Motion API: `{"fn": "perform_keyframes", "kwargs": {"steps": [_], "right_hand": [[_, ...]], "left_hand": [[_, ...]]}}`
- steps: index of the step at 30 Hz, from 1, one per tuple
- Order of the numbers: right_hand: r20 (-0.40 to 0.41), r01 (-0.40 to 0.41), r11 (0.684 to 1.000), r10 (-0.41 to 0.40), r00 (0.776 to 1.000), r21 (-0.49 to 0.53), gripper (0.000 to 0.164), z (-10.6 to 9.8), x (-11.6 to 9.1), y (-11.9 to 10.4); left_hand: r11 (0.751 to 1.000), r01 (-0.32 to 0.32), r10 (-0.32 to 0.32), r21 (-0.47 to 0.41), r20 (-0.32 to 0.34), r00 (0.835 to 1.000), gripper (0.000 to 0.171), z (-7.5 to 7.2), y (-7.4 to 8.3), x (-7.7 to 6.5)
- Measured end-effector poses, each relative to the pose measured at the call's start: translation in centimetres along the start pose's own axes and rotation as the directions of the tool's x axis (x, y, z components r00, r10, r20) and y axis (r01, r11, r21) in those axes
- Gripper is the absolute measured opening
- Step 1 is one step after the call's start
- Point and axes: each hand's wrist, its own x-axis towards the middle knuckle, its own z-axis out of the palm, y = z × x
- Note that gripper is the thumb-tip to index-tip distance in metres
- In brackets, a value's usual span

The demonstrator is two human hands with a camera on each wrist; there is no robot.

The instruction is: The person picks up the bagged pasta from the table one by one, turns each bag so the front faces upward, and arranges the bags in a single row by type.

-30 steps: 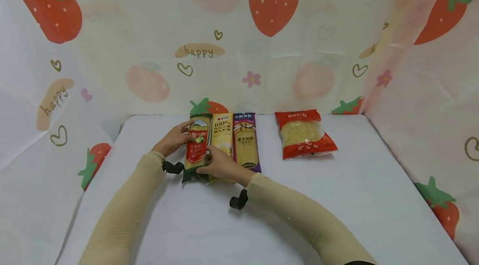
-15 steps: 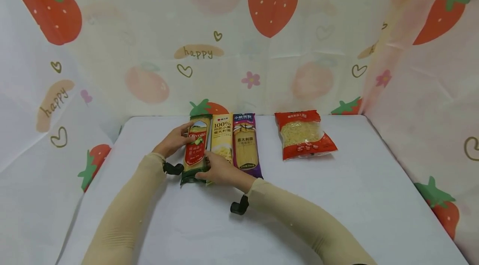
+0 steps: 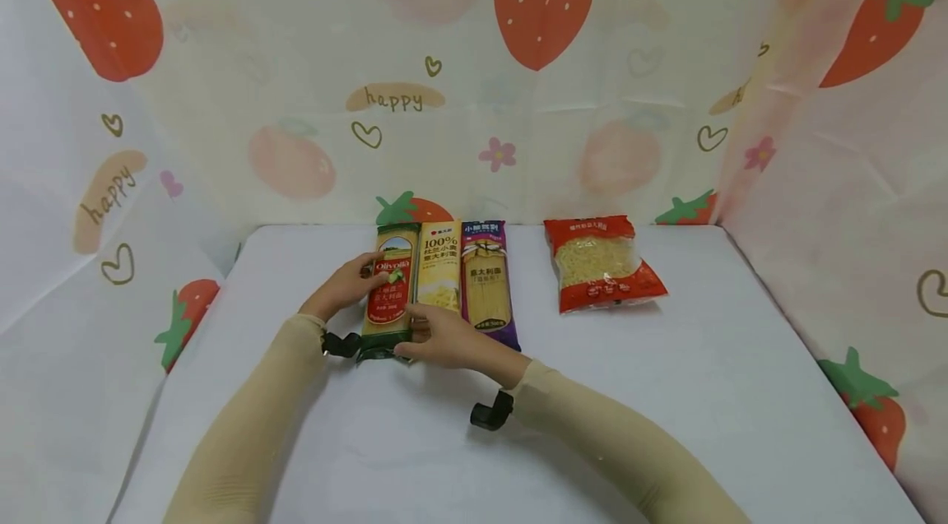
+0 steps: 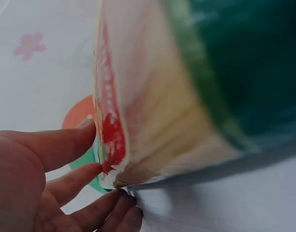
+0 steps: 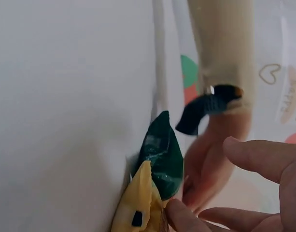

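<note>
Three long packs of spaghetti lie side by side at the back of the table. The leftmost, green and red (image 3: 388,306), has my left hand (image 3: 342,287) at its left edge. In the left wrist view, the thumb and fingertips of that hand (image 4: 51,164) touch the pack's edge. My right hand (image 3: 455,339) reaches across the lower part of the yellow pack (image 3: 439,261), its fingertips at the green pack's right edge. In the right wrist view, its thumb stands apart from the packs, near the green end (image 5: 160,159). The purple pack (image 3: 487,285) is partly behind my right hand.
A red bag of short pasta (image 3: 601,265) lies apart to the right on the white table (image 3: 704,384). Fabric walls (image 3: 459,30) printed with strawberries enclose the back and sides. Black wrist cameras (image 3: 490,411) hang under both wrists.
My right hand has shifted slightly right and towards me, off the green pack's lower front. The left hand has slid a little down the pack's edge. The packs stay nearly in place.
</note>
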Motion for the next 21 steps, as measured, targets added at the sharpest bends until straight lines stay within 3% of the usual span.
{"fn": "perform_keyframes", "kwargs": {"steps": [4, 11, 21], "right_hand": [[0.000, 0.058, 0.998, -0.058, 0.998, 0.011, 0.068, -0.6, -1.1, 0.6], [-0.004, 0.145, 0.989, -0.145, 0.989, 0.015, 0.061, -1.2, -3.6, 1.7], [-0.060, 0.166, 0.983, -0.172, 0.983, -0.083, 0.061, -3.0, -7.5, 4.2]], "left_hand": [[0.999, -0.040, 0.040, 0.021, 0.013, 0.999, 0.074, 0.5, 0.0, -1.1], [0.992, -0.089, 0.092, 0.087, -0.038, 0.995, 0.079, 1.5, -0.3, -3.4], [0.969, -0.146, 0.164, 0.200, -0.074, 0.984, 0.083, 2.4, 0.7, -6.5]]}}
